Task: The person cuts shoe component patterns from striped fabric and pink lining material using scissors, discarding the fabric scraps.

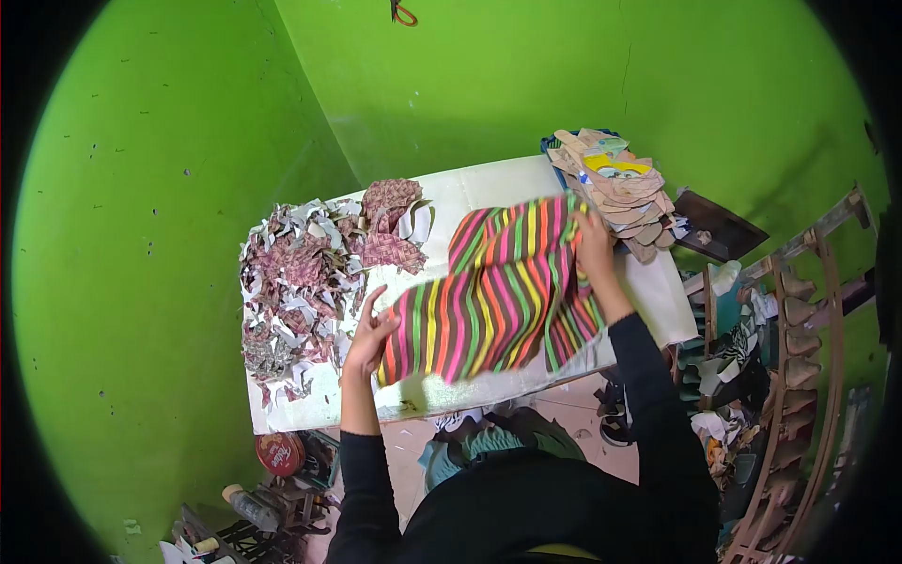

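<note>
A cloth with pink, yellow, green, orange and dark stripes is spread between my two hands over the white table. At its left edge, my left hand grips the cloth between thumb and fingers. My right hand is closed on the upper right part of the cloth, which is bunched and folded there. The cloth is slightly blurred, and parts of it hang in loose folds near the table's front edge.
Patterned and white scraps are heaped at the table's left. Cut tan pieces lie stacked at the back right. A wooden rack stands at the right; a red round tin is below the table's left corner. Scissors hang above.
</note>
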`<state>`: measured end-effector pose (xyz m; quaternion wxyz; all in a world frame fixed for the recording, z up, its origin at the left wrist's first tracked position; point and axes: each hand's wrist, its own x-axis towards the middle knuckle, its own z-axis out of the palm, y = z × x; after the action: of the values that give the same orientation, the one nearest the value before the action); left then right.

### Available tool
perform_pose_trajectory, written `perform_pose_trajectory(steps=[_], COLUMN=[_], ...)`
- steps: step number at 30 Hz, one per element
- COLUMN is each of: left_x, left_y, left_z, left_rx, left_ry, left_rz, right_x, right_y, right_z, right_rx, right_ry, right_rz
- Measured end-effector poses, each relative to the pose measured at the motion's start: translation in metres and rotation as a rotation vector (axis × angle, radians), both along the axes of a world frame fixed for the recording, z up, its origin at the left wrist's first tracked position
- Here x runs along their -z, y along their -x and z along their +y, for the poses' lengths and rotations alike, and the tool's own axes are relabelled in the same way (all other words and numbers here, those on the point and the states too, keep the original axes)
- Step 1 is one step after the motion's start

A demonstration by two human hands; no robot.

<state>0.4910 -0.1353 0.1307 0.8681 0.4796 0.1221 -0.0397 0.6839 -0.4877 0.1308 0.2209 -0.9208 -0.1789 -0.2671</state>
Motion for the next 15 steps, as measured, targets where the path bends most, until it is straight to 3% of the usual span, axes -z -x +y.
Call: perform_pose_trajectory(steps=[1,3,5,7,9,11,12,14,15], left_x=[0.011,0.03,0.061,0.087,0.09,0.08,0.081,0.082,0.081], left_y=[-0.008,-0.017,-0.015,-0.002,0.005,0.006,0.002,-0.005,-0.009], left_z=[0.001,-0.003,-0.002,0.001,-0.014,-0.027,-0.028,-0.03,-0.032], left_rx=[-0.017,-0.15,-0.213,-0.091,0.039,0.156,0.205,0.259,0.149], left_ry=[-0.005,0.071,-0.186,-0.26,-0.423,-0.579,-0.536,-0.492,-0.477], left_rz=[-0.013,0.076,0.222,0.328,0.41,0.294,0.215,0.137,0.023], right_x=[-0.009,-0.009,-0.015,-0.025,-0.002,0.013,0.02,0.032,0.048], right_y=[-0.01,-0.01,0.008,0.048,0.086,0.128,0.141,0.155,0.15], right_z=[0.002,0.009,0.021,0.044,0.052,0.07,0.075,0.079,0.077], right_rx=[-0.019,0.099,0.095,0.124,-0.155,-0.235,-0.239,-0.411,-0.406], right_ry=[0.051,0.245,0.182,0.161,0.045,0.074,0.072,0.129,0.129], right_rz=[0.083,-0.079,-0.005,0.139,0.328,0.493,0.493,0.271,0.273])
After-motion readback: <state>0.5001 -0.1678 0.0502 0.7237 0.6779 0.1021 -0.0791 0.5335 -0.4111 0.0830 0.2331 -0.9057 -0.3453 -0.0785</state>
